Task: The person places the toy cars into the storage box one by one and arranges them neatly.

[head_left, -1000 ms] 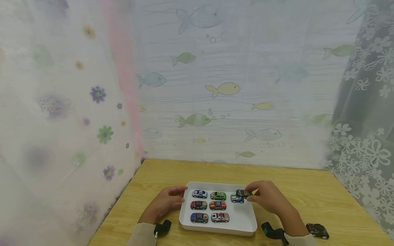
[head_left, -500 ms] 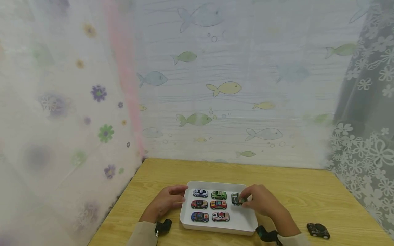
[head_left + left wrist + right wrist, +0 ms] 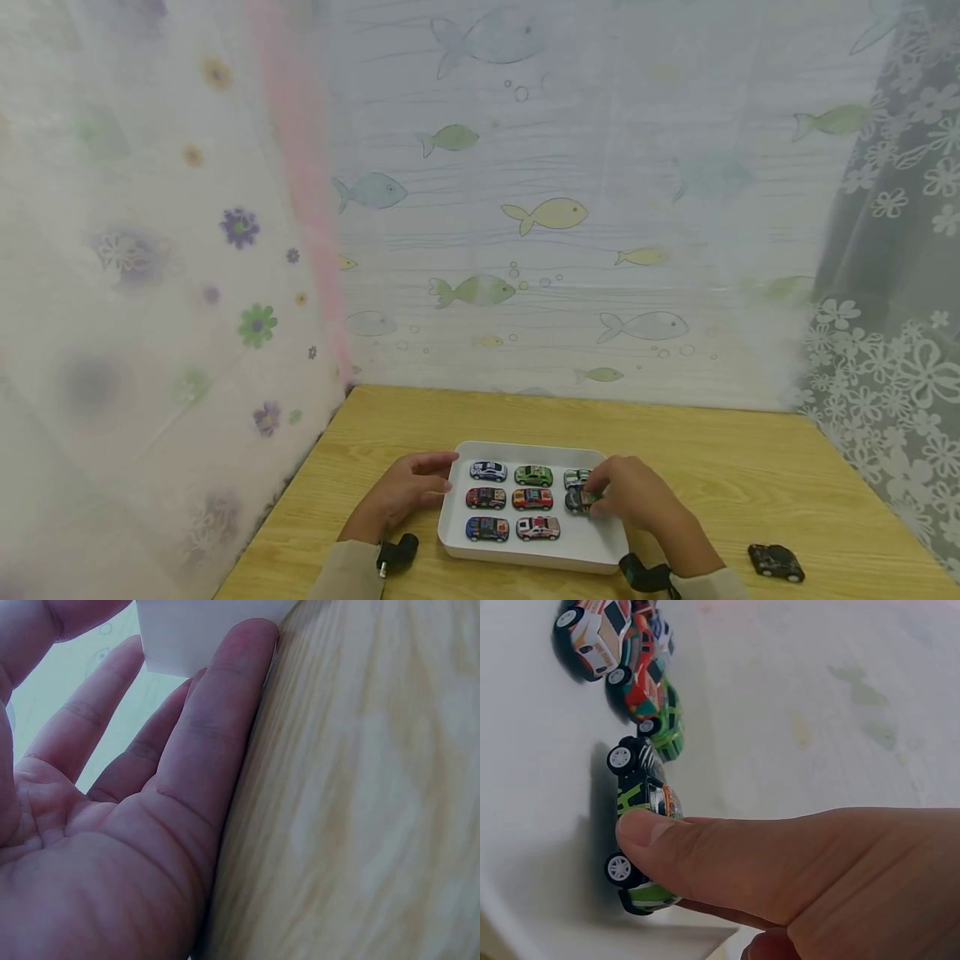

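Observation:
In the right wrist view, my right hand pinches a black and green toy car by its sides, thumb across the near flank. This car is low over the right part of a white tray, just in front of a white and green toy car partly covered by my fingers. Several other toy cars stand in two columns to the left, among them a red and yellow one and a white and red one. My left hand rests on the table, fingers loosely extended, fingertips at the tray's left wall.
On the wooden table, a black toy car stands to the right, outside the tray. A fish-print curtain hangs behind the table's far edge, and a flowered one along its left side.
My right hand has brought the black and green toy car down and toward me, from overlapping the white and green car to in front of it. My left hand stays at the tray.

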Available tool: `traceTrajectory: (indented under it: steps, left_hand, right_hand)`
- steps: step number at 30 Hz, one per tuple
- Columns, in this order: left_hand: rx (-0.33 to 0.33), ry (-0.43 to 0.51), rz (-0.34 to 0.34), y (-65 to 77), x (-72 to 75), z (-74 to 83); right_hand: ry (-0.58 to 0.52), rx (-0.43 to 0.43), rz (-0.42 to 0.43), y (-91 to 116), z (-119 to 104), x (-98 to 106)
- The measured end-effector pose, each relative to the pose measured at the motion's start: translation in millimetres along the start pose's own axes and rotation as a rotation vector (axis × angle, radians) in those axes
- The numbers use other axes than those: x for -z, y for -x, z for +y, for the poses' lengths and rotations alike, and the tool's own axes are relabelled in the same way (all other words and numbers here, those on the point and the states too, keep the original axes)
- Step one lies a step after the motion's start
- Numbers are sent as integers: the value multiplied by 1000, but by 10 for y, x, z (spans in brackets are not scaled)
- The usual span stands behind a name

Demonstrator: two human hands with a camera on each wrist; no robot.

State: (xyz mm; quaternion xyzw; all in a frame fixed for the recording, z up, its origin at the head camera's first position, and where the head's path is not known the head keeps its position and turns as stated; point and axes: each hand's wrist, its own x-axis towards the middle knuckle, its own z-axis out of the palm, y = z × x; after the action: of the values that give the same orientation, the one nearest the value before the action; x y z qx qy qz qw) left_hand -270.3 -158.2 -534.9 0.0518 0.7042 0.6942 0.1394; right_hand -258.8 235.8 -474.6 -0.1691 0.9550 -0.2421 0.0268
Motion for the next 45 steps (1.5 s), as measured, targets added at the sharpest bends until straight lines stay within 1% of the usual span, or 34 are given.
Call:
traceTrajectory:
  steps: [10,22,30,34,38,41,45]
  left_hand:
    - [-1,3,-2,-28,16,-16]
    - [-3,4,6,-5,7,3]
    - [0,6,-1,1,1,3]
    - [-1,17,-8,-11,7,-5]
    - [-9,13,-4,-32,11,-21]
    - [-11,10,-2,-38,15,-31]
    - [-11,11,-4,-34,24,-26]
  right_hand:
    - [10,3,15,15,-11,-14]
    - [13,0,24,-1,-9,-19]
    - [12,-23,26,6,1,-13]
    - [15,-2,38,28,-5,57]
    - [15,56,66,69,37,176]
    - [3,85,78,120,132,273]
    - [-40,131,81,221,333,397]
